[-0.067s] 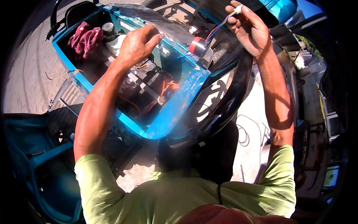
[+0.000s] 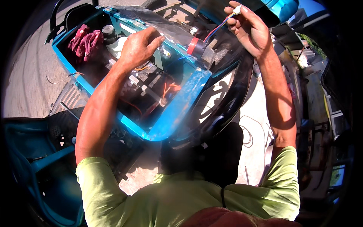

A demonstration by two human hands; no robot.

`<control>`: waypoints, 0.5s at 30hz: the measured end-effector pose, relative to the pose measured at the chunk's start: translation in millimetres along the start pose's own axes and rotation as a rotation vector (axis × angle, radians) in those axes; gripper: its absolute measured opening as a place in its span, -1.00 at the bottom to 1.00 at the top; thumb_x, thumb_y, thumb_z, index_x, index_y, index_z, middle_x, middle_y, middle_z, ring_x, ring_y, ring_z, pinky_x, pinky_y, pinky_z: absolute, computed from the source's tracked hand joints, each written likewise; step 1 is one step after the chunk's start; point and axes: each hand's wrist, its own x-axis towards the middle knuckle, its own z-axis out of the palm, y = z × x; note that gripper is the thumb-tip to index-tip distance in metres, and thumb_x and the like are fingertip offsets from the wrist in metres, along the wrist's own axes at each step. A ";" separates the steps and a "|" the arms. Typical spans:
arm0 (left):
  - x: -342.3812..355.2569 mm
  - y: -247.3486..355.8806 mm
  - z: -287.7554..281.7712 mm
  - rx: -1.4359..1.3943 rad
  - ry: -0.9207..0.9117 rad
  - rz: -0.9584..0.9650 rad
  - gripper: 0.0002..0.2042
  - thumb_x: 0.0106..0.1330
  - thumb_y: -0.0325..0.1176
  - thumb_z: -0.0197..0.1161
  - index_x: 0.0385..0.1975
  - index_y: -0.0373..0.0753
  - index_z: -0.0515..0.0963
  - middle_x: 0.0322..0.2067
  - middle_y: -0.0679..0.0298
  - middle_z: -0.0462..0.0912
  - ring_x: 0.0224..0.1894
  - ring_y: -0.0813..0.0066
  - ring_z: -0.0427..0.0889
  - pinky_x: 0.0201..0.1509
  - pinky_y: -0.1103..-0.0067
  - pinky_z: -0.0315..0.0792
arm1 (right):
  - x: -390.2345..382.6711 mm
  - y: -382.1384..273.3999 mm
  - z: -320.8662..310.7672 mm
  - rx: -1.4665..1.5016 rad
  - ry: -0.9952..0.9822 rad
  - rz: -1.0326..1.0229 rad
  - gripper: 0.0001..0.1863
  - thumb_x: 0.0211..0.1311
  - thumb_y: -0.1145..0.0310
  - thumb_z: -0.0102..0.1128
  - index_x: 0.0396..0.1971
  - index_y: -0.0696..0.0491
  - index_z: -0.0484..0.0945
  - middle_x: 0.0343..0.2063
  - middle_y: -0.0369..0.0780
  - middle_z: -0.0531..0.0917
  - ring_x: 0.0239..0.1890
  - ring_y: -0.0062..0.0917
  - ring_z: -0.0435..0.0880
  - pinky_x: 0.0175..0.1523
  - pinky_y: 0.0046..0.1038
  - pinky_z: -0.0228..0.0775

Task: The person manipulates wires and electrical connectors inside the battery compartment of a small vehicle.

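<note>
My right hand (image 2: 252,33) is raised at the upper right, pinching a small white plug connector (image 2: 237,10) between thumb and fingers. From the connector, a bundle of red, blue and other coloured wires (image 2: 218,29) runs down to a round red-and-black part (image 2: 194,47) at the rim of a blue vehicle body (image 2: 177,106). My left hand (image 2: 138,46) is held over the open body with its fingers curled in and thumb extended. Whatever those fingers hold, if anything, is hidden. Below that hand are orange wires (image 2: 166,89) and metal fittings. A thin blue wire (image 2: 184,58) lies near the red-and-black part.
Inside the body, at its far left, are a dark red patterned cloth (image 2: 86,42) and a round can (image 2: 108,30). Clear plastic sheeting (image 2: 162,28) drapes over the far edge. A curved black bar (image 2: 236,98) rises in front of my right arm. Coiled wire (image 2: 246,136) lies on the ground.
</note>
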 end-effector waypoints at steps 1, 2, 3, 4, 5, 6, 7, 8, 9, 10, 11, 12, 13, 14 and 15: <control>0.1 1.2 -0.1 0.001 -0.011 -0.004 -0.69 0.40 -0.11 0.31 -0.25 -0.28 0.63 -0.40 0.06 0.74 -0.35 0.10 0.74 -0.23 0.31 0.56 | 1.1 0.3 -1.1 -0.014 0.007 0.004 -0.67 0.43 0.39 0.20 0.12 0.14 0.54 -0.17 -0.14 0.67 -0.31 -0.48 0.66 -0.24 -0.54 0.56; 0.1 2.1 -0.2 0.002 -0.023 -0.007 -0.69 0.40 -0.11 0.31 -0.25 -0.28 0.63 -0.40 0.06 0.75 -0.35 0.10 0.74 -0.23 0.31 0.56 | 2.1 2.7 -3.8 -0.014 -0.013 -0.025 -0.68 0.43 0.40 0.19 0.12 0.14 0.54 -0.15 -0.13 0.67 -0.30 -0.48 0.67 -0.24 -0.55 0.58; 0.3 2.9 2.5 -0.013 -0.026 0.008 -0.71 0.40 -0.13 0.32 -0.26 -0.28 0.64 -0.40 0.07 0.75 -0.36 0.13 0.74 -0.24 0.33 0.56 | 0.7 1.7 -3.9 -0.005 -0.017 -0.026 -0.68 0.43 0.41 0.18 0.13 0.14 0.53 -0.14 -0.12 0.67 -0.30 -0.47 0.67 -0.24 -0.55 0.58; 0.5 5.1 5.0 -0.029 -0.018 0.012 -0.73 0.40 -0.16 0.33 -0.26 -0.28 0.63 -0.39 0.08 0.75 -0.35 0.17 0.75 -0.25 0.35 0.56 | -0.6 0.3 -5.2 0.004 -0.021 -0.027 -0.68 0.43 0.41 0.18 0.13 0.15 0.53 -0.13 -0.11 0.68 -0.30 -0.47 0.68 -0.25 -0.55 0.59; 2.6 8.0 5.9 -0.038 -0.019 0.018 -0.74 0.40 -0.17 0.33 -0.25 -0.29 0.64 -0.38 0.08 0.76 -0.35 0.19 0.75 -0.25 0.36 0.57 | 2.1 -1.1 -12.5 0.027 -0.040 -0.028 -0.67 0.43 0.42 0.18 0.13 0.14 0.53 -0.13 -0.11 0.67 -0.30 -0.48 0.67 -0.23 -0.55 0.58; 2.1 11.0 5.1 -0.041 -0.027 0.017 -0.75 0.41 -0.18 0.33 -0.25 -0.29 0.64 -0.38 0.08 0.76 -0.34 0.20 0.75 -0.24 0.37 0.57 | 0.8 -0.5 -12.6 0.036 -0.031 -0.024 -0.68 0.43 0.42 0.16 0.13 0.14 0.53 -0.13 -0.13 0.67 -0.29 -0.50 0.65 -0.21 -0.55 0.58; 0.5 14.6 5.9 -0.039 -0.043 0.016 -0.74 0.42 -0.19 0.33 -0.22 -0.30 0.64 -0.36 0.08 0.77 -0.33 0.22 0.76 -0.23 0.38 0.58 | 0.6 0.3 -12.1 0.049 -0.057 0.000 -0.69 0.44 0.42 0.15 0.13 0.14 0.53 -0.13 -0.14 0.67 -0.29 -0.51 0.64 -0.21 -0.55 0.57; -0.3 15.7 7.1 -0.034 -0.048 0.024 -0.73 0.43 -0.18 0.32 -0.19 -0.31 0.65 -0.35 0.06 0.77 -0.32 0.22 0.77 -0.22 0.39 0.58 | 2.3 0.1 -12.0 0.062 -0.084 0.023 -0.69 0.45 0.42 0.14 0.12 0.14 0.53 -0.14 -0.14 0.67 -0.29 -0.52 0.64 -0.21 -0.55 0.57; -1.7 18.1 8.9 -0.056 -0.060 0.036 -0.73 0.44 -0.18 0.31 -0.18 -0.31 0.65 -0.34 0.07 0.77 -0.31 0.23 0.77 -0.22 0.39 0.58 | 3.5 -1.1 -15.8 0.061 -0.126 0.061 -0.70 0.46 0.40 0.13 0.11 0.14 0.53 -0.14 -0.15 0.67 -0.29 -0.52 0.63 -0.22 -0.56 0.56; -5.4 18.5 9.4 -0.074 -0.072 0.035 -0.73 0.45 -0.18 0.30 -0.17 -0.31 0.65 -0.34 0.07 0.77 -0.31 0.23 0.77 -0.21 0.40 0.58 | 4.9 3.8 -16.3 0.012 -0.141 0.068 -0.71 0.47 0.37 0.13 0.10 0.13 0.54 -0.16 -0.17 0.67 -0.29 -0.53 0.62 -0.23 -0.57 0.54; -6.6 20.4 7.8 -0.042 -0.072 0.057 -0.73 0.46 -0.18 0.29 -0.16 -0.31 0.65 -0.34 0.08 0.77 -0.32 0.25 0.77 -0.22 0.41 0.58 | 9.3 7.6 -17.9 0.049 -0.209 0.088 -0.72 0.47 0.36 0.13 0.09 0.12 0.55 -0.17 -0.18 0.67 -0.30 -0.53 0.62 -0.23 -0.57 0.54; -12.8 15.9 1.7 -0.010 -0.080 0.072 -0.73 0.47 -0.16 0.29 -0.16 -0.29 0.65 -0.37 0.11 0.76 -0.36 0.30 0.75 -0.25 0.42 0.57 | 15.5 14.3 -12.4 0.094 -0.293 0.115 -0.73 0.48 0.36 0.13 0.08 0.12 0.56 -0.17 -0.18 0.67 -0.30 -0.53 0.61 -0.23 -0.57 0.54; -8.8 23.3 9.4 -0.019 -0.146 0.046 -0.69 0.49 -0.14 0.27 -0.12 -0.32 0.64 -0.31 0.08 0.77 -0.28 0.29 0.76 -0.17 0.42 0.59 | 6.9 3.9 -11.7 0.084 -0.294 0.105 -0.75 0.48 0.35 0.13 0.04 0.12 0.57 -0.19 -0.18 0.67 -0.30 -0.54 0.61 -0.23 -0.57 0.54; -5.4 29.4 16.8 -0.026 -0.212 0.022 -0.65 0.51 -0.12 0.25 -0.09 -0.35 0.64 -0.24 0.06 0.77 -0.19 0.29 0.77 -0.08 0.41 0.60 | 9.0 -4.1 -20.5 0.044 -0.305 0.092 -0.76 0.48 0.33 0.14 0.01 0.11 0.57 -0.18 -0.17 0.67 -0.29 -0.52 0.63 -0.23 -0.56 0.54; -6.0 27.6 20.2 -0.015 -0.208 0.048 -0.65 0.50 -0.10 0.26 -0.09 -0.34 0.64 -0.23 0.08 0.77 -0.20 0.30 0.76 -0.08 0.41 0.60 | 9.0 -3.8 -22.6 0.012 -0.280 0.025 -0.77 0.48 0.32 0.15 0.01 0.11 0.57 -0.18 -0.17 0.67 -0.27 -0.50 0.65 -0.21 -0.55 0.55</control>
